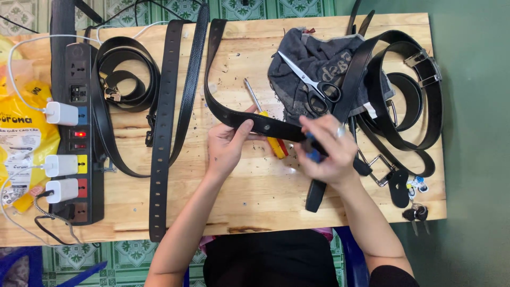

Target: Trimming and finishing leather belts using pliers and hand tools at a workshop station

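Fingers of left hand point(226, 146) pinch black belt point(249, 121); right hand point(326, 151) clenched around blue-handled tool point(313, 155) at belt, blurred; screwdriver point(265, 125) beneath, scissors point(313, 87) on grey cloth point(297, 58)

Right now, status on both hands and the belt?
Left hand pinching belt flat on table. Right hand closed on blue-handled tool at belt. Screwdriver under belt; scissors on cloth behind.
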